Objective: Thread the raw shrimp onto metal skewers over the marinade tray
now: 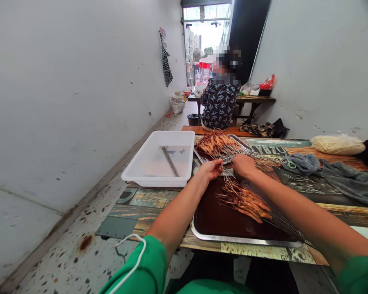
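Note:
My left hand (213, 168) is closed, its fingertips pinching thin metal skewers between the two trays. Just to its right, my right hand (243, 165) is curled shut over the skewer ends; what lies inside it is hidden. Below both hands, a pile of skewered reddish-brown meat (247, 202) lies in a metal-rimmed tray (208, 222) with dark brown sauce. Beyond the hands, a larger heap of the same skewered meat (216, 143) rests on a second tray (199, 157), its metal skewers (263, 157) pointing right.
Left of the trays stands a white plastic bin (155, 179) holding a bundle of metal skewers (170, 161). Grey cloths (351, 181) and a bag of pale sticks (337, 144) lie at the right. A person (219, 104) sits ahead on a bench (188, 130), facing away.

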`<state>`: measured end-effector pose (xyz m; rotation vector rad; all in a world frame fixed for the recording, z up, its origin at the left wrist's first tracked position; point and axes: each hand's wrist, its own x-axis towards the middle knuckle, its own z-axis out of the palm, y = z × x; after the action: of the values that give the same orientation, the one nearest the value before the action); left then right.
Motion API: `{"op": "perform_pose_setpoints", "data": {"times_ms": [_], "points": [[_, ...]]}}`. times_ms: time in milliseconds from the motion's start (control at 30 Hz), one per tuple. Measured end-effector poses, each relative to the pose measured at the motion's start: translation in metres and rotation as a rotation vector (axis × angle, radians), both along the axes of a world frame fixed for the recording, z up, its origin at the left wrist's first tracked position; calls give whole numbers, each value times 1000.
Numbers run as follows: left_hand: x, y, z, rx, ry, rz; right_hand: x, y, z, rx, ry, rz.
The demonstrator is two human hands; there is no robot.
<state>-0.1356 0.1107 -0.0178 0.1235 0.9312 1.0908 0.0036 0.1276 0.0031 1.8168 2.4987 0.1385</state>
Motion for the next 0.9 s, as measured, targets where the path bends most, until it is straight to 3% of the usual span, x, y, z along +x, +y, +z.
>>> {"op": "perform_pose_setpoints", "data": {"times_ms": [200,333,467,667,900], "points": [[-1,2,-3,18,47,-38,-1,5,9,-85,110,-47],[0,2,-2,42,60,-43,-1,12,26,-203,246,-18],[1,2,-2,72,61,-46,-3,9,27,-265,347,15],[2,2,-3,73,73,-30,-9,0,20,-276,426,68],[0,1,-1,67,58,-46,-9,8,21,-243,405,26]]}}
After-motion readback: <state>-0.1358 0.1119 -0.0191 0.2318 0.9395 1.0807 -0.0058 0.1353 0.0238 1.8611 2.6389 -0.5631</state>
